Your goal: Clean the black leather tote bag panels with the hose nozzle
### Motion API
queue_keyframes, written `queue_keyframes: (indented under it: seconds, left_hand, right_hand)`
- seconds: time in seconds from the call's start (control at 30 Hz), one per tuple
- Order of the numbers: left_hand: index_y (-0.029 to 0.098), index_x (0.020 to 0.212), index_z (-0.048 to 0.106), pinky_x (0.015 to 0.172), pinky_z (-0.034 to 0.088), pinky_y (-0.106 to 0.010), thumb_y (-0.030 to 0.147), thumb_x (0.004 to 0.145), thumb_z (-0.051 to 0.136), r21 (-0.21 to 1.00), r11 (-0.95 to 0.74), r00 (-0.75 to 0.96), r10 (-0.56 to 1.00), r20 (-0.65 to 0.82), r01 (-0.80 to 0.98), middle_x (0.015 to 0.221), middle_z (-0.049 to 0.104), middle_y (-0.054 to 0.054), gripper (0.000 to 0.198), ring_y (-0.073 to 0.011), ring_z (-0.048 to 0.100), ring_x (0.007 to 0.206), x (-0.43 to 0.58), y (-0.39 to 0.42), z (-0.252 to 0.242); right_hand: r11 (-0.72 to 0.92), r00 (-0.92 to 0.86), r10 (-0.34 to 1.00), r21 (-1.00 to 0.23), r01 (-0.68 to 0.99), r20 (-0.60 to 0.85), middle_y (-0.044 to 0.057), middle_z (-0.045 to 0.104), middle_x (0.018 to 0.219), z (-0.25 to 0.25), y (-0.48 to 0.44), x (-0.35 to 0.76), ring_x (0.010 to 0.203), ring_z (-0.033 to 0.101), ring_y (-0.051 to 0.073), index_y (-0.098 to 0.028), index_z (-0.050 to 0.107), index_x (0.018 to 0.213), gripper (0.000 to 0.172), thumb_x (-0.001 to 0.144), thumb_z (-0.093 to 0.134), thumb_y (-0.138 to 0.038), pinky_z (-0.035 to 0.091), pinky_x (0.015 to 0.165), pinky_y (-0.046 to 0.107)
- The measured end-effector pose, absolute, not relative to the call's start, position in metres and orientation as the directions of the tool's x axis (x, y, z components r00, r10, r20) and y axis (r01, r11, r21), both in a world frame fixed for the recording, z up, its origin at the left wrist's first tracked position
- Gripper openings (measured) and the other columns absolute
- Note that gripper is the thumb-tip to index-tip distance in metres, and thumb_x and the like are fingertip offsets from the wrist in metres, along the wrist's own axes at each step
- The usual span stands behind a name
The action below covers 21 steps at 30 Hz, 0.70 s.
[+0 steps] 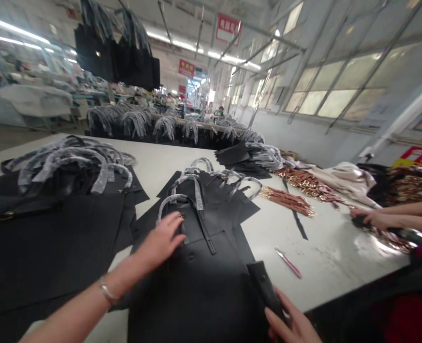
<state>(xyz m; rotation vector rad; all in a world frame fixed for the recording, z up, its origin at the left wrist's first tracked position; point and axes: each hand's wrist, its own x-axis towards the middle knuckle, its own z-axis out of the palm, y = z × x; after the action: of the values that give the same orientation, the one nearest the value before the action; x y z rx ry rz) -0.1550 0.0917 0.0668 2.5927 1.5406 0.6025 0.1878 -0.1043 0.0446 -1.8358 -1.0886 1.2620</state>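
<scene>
While the right hand (289,317) has its fingers clamped on a black strap (263,281), here's how that strap lies: long axis on a slant, free end aimed up and away to the left, over the right edge of the black panel (196,290). The panel sits between the two hands, its length running away from the person. And the left hand (164,238)! Fingers apart, thumb spread, over the panel by the foot of a film-wrapped handle (177,200); whether the fingertips touch, I can't tell. That handle arches beyond those fingers, one end slanting down to their right.

Out to the pale surface (328,271): beyond the right fingers lies a pink-handled tool (288,263), and farther off, bundled brown straps (287,200). Left of the left fingers, more black panels (54,247) are stacked. Far right of the right fingers, a co-worker's hands (375,219) grip something dark. High beyond everything: hanging black bags (114,57), lit tubes (21,31) and tall windows (332,95).
</scene>
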Motion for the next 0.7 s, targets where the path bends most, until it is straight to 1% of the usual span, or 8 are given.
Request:
queue_keyframes:
  seconds: [0.03,0.1,0.2,0.3,0.4,0.47,0.53,0.7]
  left_hand:
    - [0.017,0.132,0.050,0.112,0.030,-0.040,0.038,0.089,0.050,0.281,-0.569,0.518,0.822,0.238,0.773,0.148,0.040,-0.012,0.048,-0.0240,0.036,0.136,-0.125,0.078,0.048]
    - [0.023,0.136,0.047,0.115,0.022,-0.049,0.046,0.081,0.061,0.326,-0.635,0.622,0.767,0.157,0.700,0.152,0.033,-0.011,0.062,-0.0286,0.028,0.140,-0.083,0.051,0.018]
    - [0.027,0.143,0.039,0.116,0.020,-0.051,0.048,0.082,0.061,0.389,-0.644,0.658,0.743,0.117,0.658,0.155,0.024,-0.012,0.068,-0.0302,0.020,0.143,-0.061,0.018,-0.008]
    - [0.030,0.146,0.031,0.116,0.022,-0.051,0.043,0.084,0.059,0.421,-0.659,0.684,0.720,0.115,0.624,0.156,0.019,-0.009,0.069,-0.0299,0.017,0.143,-0.063,0.001,-0.014]
    - [0.031,0.147,0.029,0.116,0.023,-0.051,0.041,0.084,0.061,0.439,-0.667,0.700,0.706,0.112,0.603,0.157,0.018,-0.007,0.071,-0.0307,0.018,0.143,-0.067,-0.002,-0.012]
    - [0.032,0.147,0.029,0.116,0.022,-0.052,0.042,0.084,0.060,0.448,-0.664,0.696,0.708,0.119,0.599,0.157,0.017,-0.007,0.071,-0.0308,0.018,0.143,-0.067,-0.001,-0.011]
    - [0.032,0.147,0.028,0.116,0.022,-0.051,0.043,0.084,0.060,0.461,-0.662,0.694,0.709,0.128,0.591,0.157,0.017,-0.006,0.072,-0.0304,0.017,0.143,-0.067,-0.001,-0.012]
    - [0.032,0.148,0.026,0.118,0.019,-0.048,0.042,0.083,0.062,0.492,-0.660,0.693,0.706,0.146,0.568,0.158,0.014,-0.004,0.075,-0.0293,0.016,0.144,-0.067,0.000,-0.015]
  right_hand:
    - [-0.437,0.174,0.899,-0.850,0.294,-0.402,-0.004,0.060,0.055,0.050,-0.096,0.187,0.054,0.061,0.018,-0.011,0.031,0.142,0.086,0.077,0.058,-0.061,0.049,0.052,0.028]
    - [-0.415,0.135,0.910,-0.852,0.319,-0.393,-0.006,0.058,0.055,0.060,-0.076,0.185,0.051,0.059,0.016,-0.014,0.036,0.138,0.074,0.081,0.056,-0.056,0.048,0.051,0.026]
    - [-0.425,0.075,0.903,-0.857,0.291,-0.422,-0.007,0.058,0.060,0.075,-0.044,0.179,0.047,0.057,0.011,-0.018,0.046,0.125,0.054,0.083,0.057,-0.050,0.045,0.046,0.022]
    - [-0.465,0.018,0.880,-0.852,0.239,-0.475,-0.005,0.060,0.068,0.085,-0.013,0.175,0.051,0.059,0.010,-0.018,0.053,0.105,0.038,0.082,0.060,-0.047,0.046,0.044,0.020]
    - [-0.484,-0.014,0.866,-0.845,0.229,-0.500,-0.003,0.060,0.068,0.088,0.014,0.173,0.054,0.061,0.012,-0.018,0.055,0.091,0.031,0.080,0.063,-0.046,0.047,0.043,0.019]
    - [-0.485,-0.022,0.864,-0.844,0.229,-0.503,-0.004,0.059,0.064,0.088,0.026,0.173,0.053,0.060,0.011,-0.018,0.054,0.087,0.029,0.082,0.061,-0.046,0.047,0.043,0.019]
    - [-0.493,-0.028,0.858,-0.838,0.232,-0.513,-0.004,0.058,0.062,0.088,0.030,0.175,0.051,0.059,0.010,-0.018,0.054,0.086,0.030,0.083,0.060,-0.047,0.047,0.044,0.018]
    - [-0.551,-0.041,0.815,-0.794,0.255,-0.579,-0.003,0.058,0.066,0.094,0.028,0.185,0.050,0.060,0.010,-0.017,0.055,0.092,0.032,0.083,0.061,-0.047,0.045,0.043,0.018]
